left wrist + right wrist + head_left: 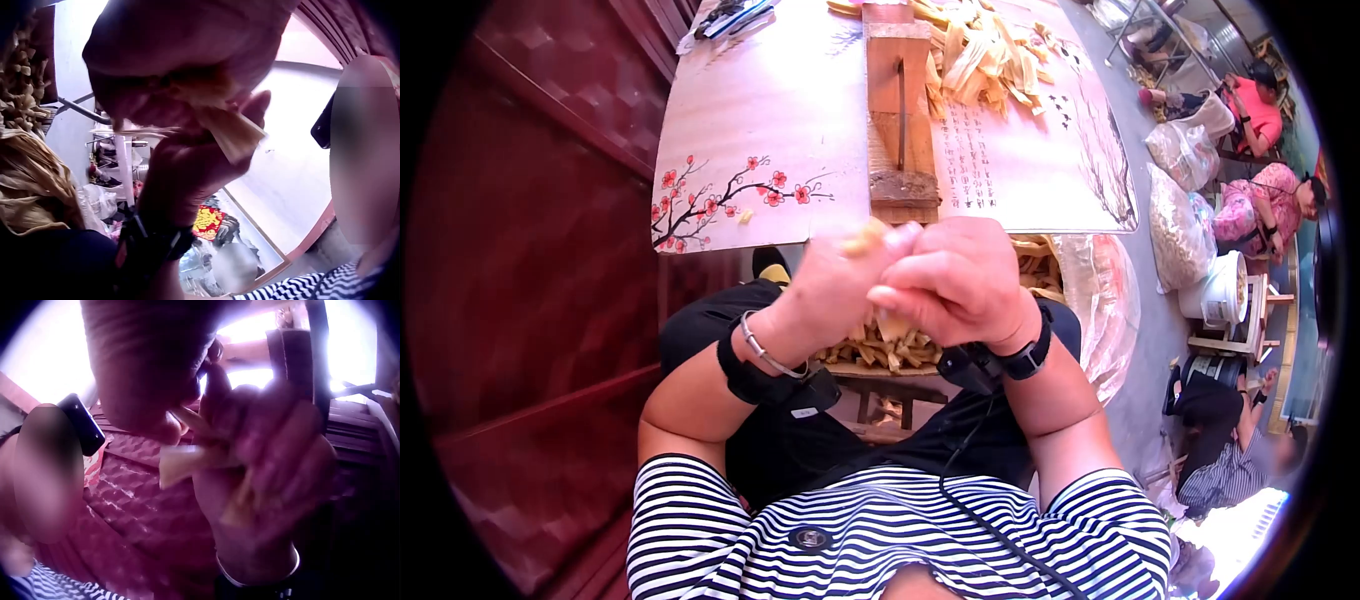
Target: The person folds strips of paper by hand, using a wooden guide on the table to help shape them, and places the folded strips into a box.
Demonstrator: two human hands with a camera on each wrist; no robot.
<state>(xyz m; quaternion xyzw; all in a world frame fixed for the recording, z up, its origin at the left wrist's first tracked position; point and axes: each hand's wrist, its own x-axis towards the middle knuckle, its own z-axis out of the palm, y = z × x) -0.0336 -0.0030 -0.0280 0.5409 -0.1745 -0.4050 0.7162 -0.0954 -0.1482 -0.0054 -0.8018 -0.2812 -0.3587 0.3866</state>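
My left hand [825, 285] and right hand [965, 270] meet in front of the body, just short of the table edge. Both have curled fingers and grip a pale yellow flat strip [234, 134]. Its flared end sticks out between the hands in the left wrist view; in the right wrist view, another end [240, 509] shows by the left palm. Fingers hide the middle of the strip, and motion blurs it. Below the hands lies a heap of short yellow pieces [885, 357] between the knees.
A wooden block [900, 130] with a slim dark bar stands on the flower-printed table [770, 130]. Loose yellow strips [990, 60] are piled at its right. A clear plastic bag [1105, 310] hangs beside the right knee. A dark red wall [540, 250] rises at left; other people sit at right.
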